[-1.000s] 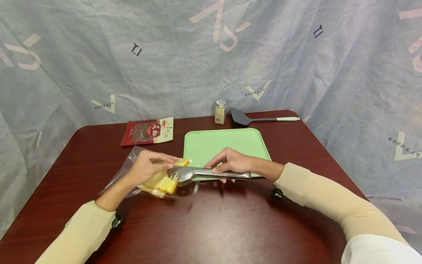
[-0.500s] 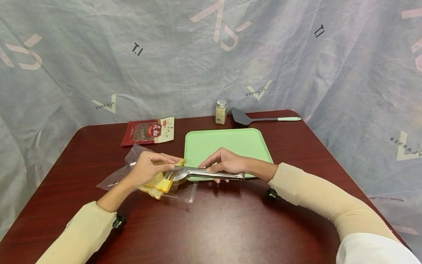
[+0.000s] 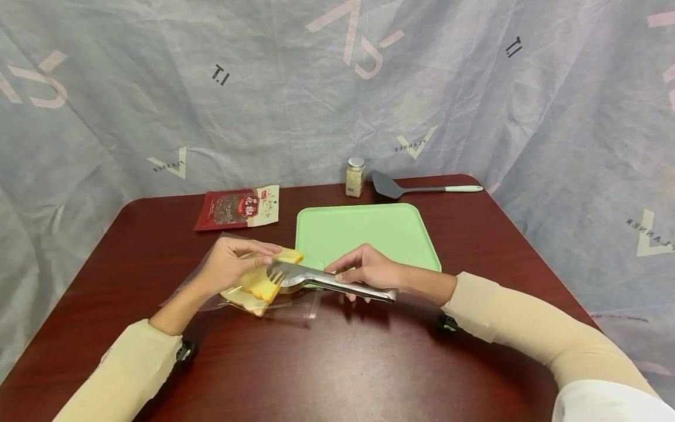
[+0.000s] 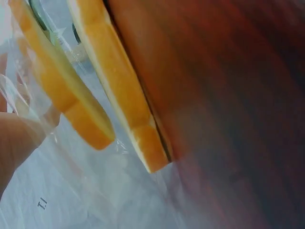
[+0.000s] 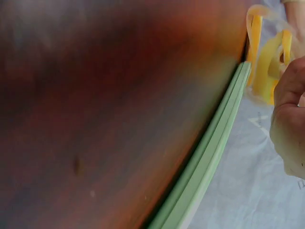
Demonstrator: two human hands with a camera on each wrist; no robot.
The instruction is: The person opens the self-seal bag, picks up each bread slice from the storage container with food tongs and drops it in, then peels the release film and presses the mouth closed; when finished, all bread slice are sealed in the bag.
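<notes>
In the head view, my left hand (image 3: 227, 266) pinches the upper side of a clear zip bag (image 3: 312, 305) near its mouth. Inside the bag are yellow-crusted bread slices; the upper slice (image 3: 263, 286) is raised at a slant above the lower slice (image 3: 244, 300). The left wrist view shows the raised slice (image 4: 71, 90) apart from the one below (image 4: 119, 71). My right hand (image 3: 371, 271) grips metal tongs (image 3: 316, 278) by the handle, and their pronged head reaches into the bag over the upper slice. The tongs' lower arm is partly hidden.
A light green tray (image 3: 364, 228) lies just beyond the tongs. Behind stand a red spice packet (image 3: 237, 209), a small glass jar (image 3: 355, 177) and a grey spatula (image 3: 408, 189) on the dark red table (image 3: 337, 375). A grey cloth (image 3: 274, 105) hangs behind.
The tongs shifted left, then slightly back right, and their handle end now sits lower. My right hand moved with them; the left hand keeps its pinch with little movement.
</notes>
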